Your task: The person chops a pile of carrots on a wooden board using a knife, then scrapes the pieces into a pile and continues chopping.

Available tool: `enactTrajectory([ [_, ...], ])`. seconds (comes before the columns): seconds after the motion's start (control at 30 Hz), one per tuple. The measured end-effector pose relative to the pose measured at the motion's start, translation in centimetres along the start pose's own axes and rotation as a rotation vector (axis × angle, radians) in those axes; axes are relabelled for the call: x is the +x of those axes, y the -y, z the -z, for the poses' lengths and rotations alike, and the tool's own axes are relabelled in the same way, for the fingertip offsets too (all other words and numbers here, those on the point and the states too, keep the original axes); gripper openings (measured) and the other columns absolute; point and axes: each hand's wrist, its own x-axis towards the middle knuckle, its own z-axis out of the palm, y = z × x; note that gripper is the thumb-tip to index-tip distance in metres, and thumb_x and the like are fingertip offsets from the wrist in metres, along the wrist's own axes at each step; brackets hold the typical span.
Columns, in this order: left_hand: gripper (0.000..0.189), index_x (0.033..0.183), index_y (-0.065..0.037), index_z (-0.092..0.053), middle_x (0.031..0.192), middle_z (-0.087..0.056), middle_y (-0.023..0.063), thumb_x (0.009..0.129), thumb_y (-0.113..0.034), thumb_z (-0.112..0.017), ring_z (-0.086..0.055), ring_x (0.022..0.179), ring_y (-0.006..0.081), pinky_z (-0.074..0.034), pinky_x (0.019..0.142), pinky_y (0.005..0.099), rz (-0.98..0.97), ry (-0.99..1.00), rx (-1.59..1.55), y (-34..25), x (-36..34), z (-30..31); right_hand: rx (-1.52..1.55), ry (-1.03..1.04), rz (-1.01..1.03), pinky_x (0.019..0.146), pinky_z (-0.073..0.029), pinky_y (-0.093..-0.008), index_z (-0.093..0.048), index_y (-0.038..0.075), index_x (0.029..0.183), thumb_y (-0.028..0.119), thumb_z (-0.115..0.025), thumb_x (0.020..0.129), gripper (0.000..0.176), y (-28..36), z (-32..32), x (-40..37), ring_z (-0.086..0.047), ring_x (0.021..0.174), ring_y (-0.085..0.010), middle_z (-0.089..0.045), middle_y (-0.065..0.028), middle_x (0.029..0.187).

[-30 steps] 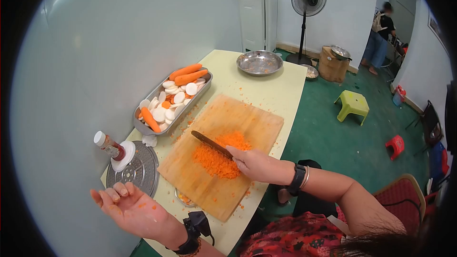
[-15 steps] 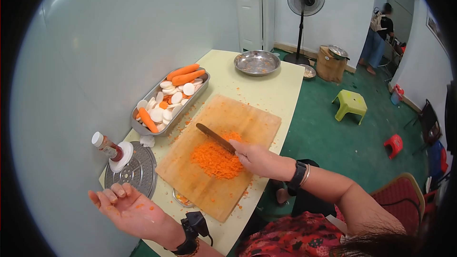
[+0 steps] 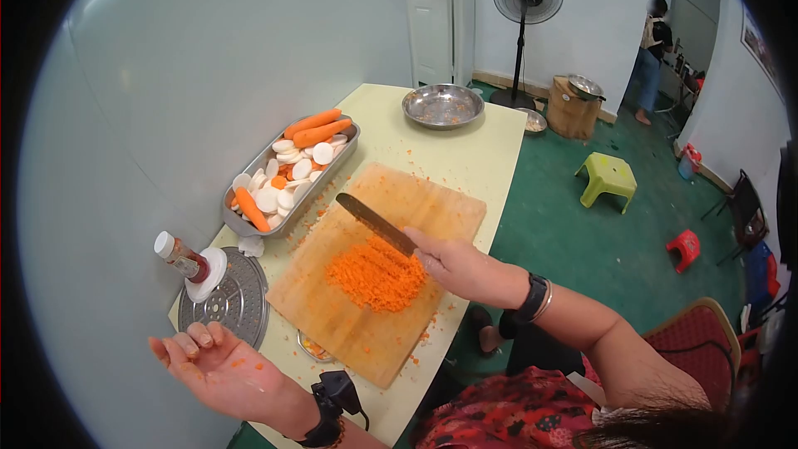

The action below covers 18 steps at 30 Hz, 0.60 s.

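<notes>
My right hand [image 3: 460, 266] grips a kitchen knife [image 3: 376, 224], its broad blade angled up and left above the wooden cutting board [image 3: 416, 191]. Just below the blade lies a flattened heap of finely chopped carrot [image 3: 376, 276] with ridges across its top. My left hand [image 3: 226, 366] is held palm up at the table's left edge, fingers loosely curled and apart, with carrot bits stuck to the palm and nothing in it. Near its fingertips is a round perforated metal plate [image 3: 241, 299], on which a red-filled bottle with a white cap [image 3: 183, 258] stands on a white disc.
A grey tray [image 3: 320, 179] of whole carrots and sliced white rounds sits along the wall. At the table's far end stands a metal bowl [image 3: 443, 106]. A green stool [image 3: 607, 179], a red stool [image 3: 684, 249] and a standing fan [image 3: 521, 41] are on the floor. Someone stands by the doorway.
The knife has lifted a little off the chopped carrot, its blade face now showing more. My left hand stays palm up. The whole view has shifted slightly.
</notes>
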Motion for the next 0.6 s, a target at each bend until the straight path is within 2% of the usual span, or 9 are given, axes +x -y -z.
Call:
enactTrajectory([
  [0.07, 0.024, 0.121, -0.002, -0.048, 0.075, -0.042, 0.0009, 0.098, -0.011, -0.048, -0.044, 0.069, 0.0108, -0.041, 0.062, 0.0233, -0.008, -0.015, 0.010, -0.1, 0.2, -0.2, 0.024, -0.039, 0.043, 0.073, -0.050, -0.0436, -0.038, -0.001, 0.138, 0.013, -0.040, 0.096, 0.044, -0.3, 0.7, -0.9, -0.062, 0.079, -0.0417, -0.061, -0.0283, 0.086],
  [0.17, 0.024, 0.121, -0.001, -0.048, 0.075, -0.041, 0.0010, 0.099, -0.011, -0.048, -0.043, 0.069, 0.0106, -0.040, 0.061, 0.0237, -0.005, -0.021, 0.018, -0.1, 0.5, 0.2, 0.005, -0.075, -0.025, 0.073, -0.051, -0.0439, -0.038, -0.001, 0.138, 0.014, -0.041, 0.097, 0.044, -0.8, 1.3, -3.2, -0.063, 0.081, -0.0438, -0.061, -0.0300, 0.086],
  [0.27, 0.024, 0.121, -0.001, -0.047, 0.075, -0.041, 0.0011, 0.099, -0.011, -0.047, -0.042, 0.069, 0.0106, -0.040, 0.062, 0.0238, 0.000, -0.030, 0.013, -0.2, 0.1, -0.3, -0.027, -0.077, -0.224, 0.073, -0.051, -0.0452, -0.037, -0.002, 0.138, 0.013, -0.041, 0.097, 0.044, -1.0, 1.9, -4.5, -0.063, 0.081, -0.0452, -0.061, -0.0317, 0.087],
  [0.37, 0.024, 0.121, -0.001, -0.047, 0.075, -0.041, 0.0010, 0.099, -0.010, -0.047, -0.042, 0.069, 0.0107, -0.040, 0.062, 0.0235, 0.004, 0.019, -0.002, -0.1, 0.4, 0.2, -0.076, -0.212, -0.101, 0.073, -0.051, -0.0415, -0.036, -0.002, 0.140, 0.012, -0.040, 0.098, 0.045, -3.2, 0.4, -4.6, -0.064, 0.078, -0.0406, -0.060, -0.0286, 0.084],
  [0.47, 0.025, 0.122, -0.001, -0.047, 0.075, -0.041, 0.0009, 0.099, -0.010, -0.046, -0.043, 0.069, 0.0108, -0.040, 0.063, 0.0231, -0.003, -0.009, 0.026, -0.1, 0.0, -0.3, -0.088, -0.100, -0.141, 0.073, -0.050, -0.0441, -0.032, -0.003, 0.141, 0.012, -0.039, 0.098, 0.046, -2.2, -0.2, -3.9, -0.063, 0.082, -0.0446, -0.060, -0.0313, 0.086],
  [0.6, 0.025, 0.122, 0.000, -0.047, 0.075, -0.041, 0.0009, 0.099, -0.009, -0.046, -0.043, 0.069, 0.0106, -0.040, 0.063, 0.0227, -0.001, -0.032, 0.025, -0.4, -0.8, -1.5, 0.014, -0.039, -0.090, 0.073, -0.050, -0.0442, -0.031, -0.002, 0.142, 0.012, -0.040, 0.096, 0.049, -1.0, -1.7, -2.3, -0.062, 0.081, -0.0437, -0.060, -0.0311, 0.085],
])
